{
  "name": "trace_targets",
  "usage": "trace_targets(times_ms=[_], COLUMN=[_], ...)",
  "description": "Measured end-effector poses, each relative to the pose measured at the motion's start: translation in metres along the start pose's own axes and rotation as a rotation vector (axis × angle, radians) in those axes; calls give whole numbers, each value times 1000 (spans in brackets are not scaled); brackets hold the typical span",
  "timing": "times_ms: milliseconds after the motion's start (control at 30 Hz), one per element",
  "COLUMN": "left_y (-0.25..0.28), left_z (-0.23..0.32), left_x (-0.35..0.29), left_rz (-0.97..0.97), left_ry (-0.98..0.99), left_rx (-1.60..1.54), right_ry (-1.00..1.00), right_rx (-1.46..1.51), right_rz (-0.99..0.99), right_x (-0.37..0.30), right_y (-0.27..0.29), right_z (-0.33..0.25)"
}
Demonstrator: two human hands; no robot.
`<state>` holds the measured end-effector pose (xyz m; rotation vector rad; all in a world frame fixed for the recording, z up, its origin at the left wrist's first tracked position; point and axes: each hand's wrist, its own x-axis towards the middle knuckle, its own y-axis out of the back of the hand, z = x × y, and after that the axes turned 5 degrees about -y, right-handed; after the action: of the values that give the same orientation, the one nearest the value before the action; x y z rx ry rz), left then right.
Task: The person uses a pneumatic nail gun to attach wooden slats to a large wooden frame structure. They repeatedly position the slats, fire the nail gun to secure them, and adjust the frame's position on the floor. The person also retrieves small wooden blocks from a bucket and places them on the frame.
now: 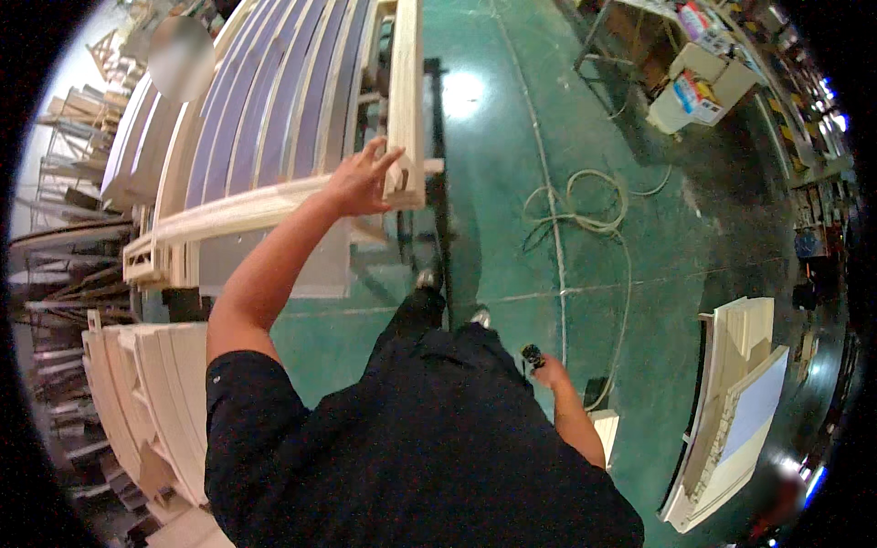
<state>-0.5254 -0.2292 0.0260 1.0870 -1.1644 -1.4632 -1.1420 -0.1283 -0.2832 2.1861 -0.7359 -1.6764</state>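
My left hand [364, 180] is at the near right corner of a pale wooden frame [405, 100], fingers spread and seemingly resting on the wood. Inside that frame, long purple-grey panels [265, 100] run away from me between light wooden strips. Low beside my right leg, my right hand [551, 373] is closed around a small black tool [532, 355]. Its exact kind is too small to tell. Most of that hand's grip is hidden.
A pale air hose [598, 201] lies coiled on the green floor to the right. Stacked boards [740, 402] stand at the right, more wooden pieces [151, 393] at the left. Open cartons [699, 87] sit at the far right. A blurred person [181, 59] is at the far left.
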Motion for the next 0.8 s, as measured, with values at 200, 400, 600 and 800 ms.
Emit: trace_targets(times_ms=[200, 400, 600, 800], left_y=[-29, -35, -27, -23], left_z=[-35, -24, -31, -30], left_x=[-17, -12, -10, -3], left_rz=[53, 131, 131, 37], left_ry=[4, -18, 29, 59], left_rx=[-100, -56, -71, -32], right_ry=[-114, -192, -112, -62], right_rx=[-32, 12, 123, 149], right_rz=[54, 75, 135, 161], right_x=[2, -24, -14, -8], right_y=[-6, 23, 45, 47], right_z=[-22, -103, -158, -160])
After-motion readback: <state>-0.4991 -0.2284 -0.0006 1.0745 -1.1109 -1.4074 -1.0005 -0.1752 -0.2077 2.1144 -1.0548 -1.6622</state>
